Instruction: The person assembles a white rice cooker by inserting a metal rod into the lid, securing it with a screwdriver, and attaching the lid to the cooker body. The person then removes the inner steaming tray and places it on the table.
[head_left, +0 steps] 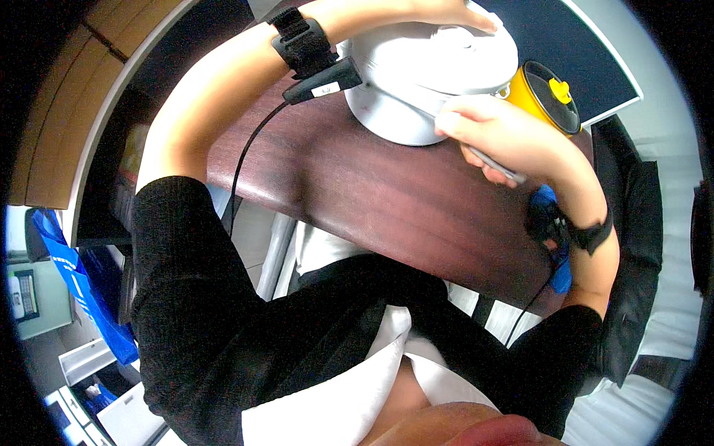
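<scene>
A white, rounded lidded appliance (398, 111) stands on the dark reddish-brown table. Its lid (424, 59) looks closed and has a small round part on top. At the upper edge, my left hand (450, 10) lies across the far side of the lid, a finger stretched out; the rest is cut off. My right hand (509, 134) is closed around a thin grey rod-like tool (492, 163) at the near right side of the appliance. The tool's front end is hidden by my fingers, close to the seam below the lid, and its exact kind cannot be made out.
A yellow canister (532, 100) with a black top and yellow knob stands right of the appliance. Behind it is a dark, white-edged panel (587, 52). Cables run from black wrist straps (301, 41). A blue and black bundle (547, 215) lies by my right forearm, on the table (372, 193).
</scene>
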The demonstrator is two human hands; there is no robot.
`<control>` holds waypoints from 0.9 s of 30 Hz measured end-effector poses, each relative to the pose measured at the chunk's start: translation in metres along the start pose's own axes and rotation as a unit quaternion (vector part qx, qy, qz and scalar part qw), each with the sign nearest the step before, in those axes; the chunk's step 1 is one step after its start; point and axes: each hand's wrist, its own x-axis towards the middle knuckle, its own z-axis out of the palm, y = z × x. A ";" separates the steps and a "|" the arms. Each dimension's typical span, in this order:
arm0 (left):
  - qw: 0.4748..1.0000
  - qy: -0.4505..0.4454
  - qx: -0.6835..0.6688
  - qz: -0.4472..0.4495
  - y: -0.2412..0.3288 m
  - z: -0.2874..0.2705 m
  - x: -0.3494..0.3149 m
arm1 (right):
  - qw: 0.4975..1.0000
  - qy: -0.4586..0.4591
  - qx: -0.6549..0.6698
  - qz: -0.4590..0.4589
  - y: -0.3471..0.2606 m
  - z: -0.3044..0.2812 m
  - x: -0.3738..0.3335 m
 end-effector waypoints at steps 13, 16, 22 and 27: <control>0.977 0.065 -0.160 -0.122 0.009 -0.040 -0.018 | 0.973 0.061 0.218 -0.056 0.071 0.016 -0.068; 0.974 0.070 -0.196 -0.090 0.012 -0.051 -0.030 | 0.959 0.114 0.247 -0.082 0.073 0.023 -0.076; 0.978 0.059 -0.176 -0.093 0.010 -0.042 -0.019 | 0.950 0.149 0.241 -0.130 0.068 0.024 -0.071; 0.981 0.058 -0.157 -0.101 0.013 -0.043 -0.019 | 0.950 0.135 0.240 -0.146 0.069 0.023 -0.066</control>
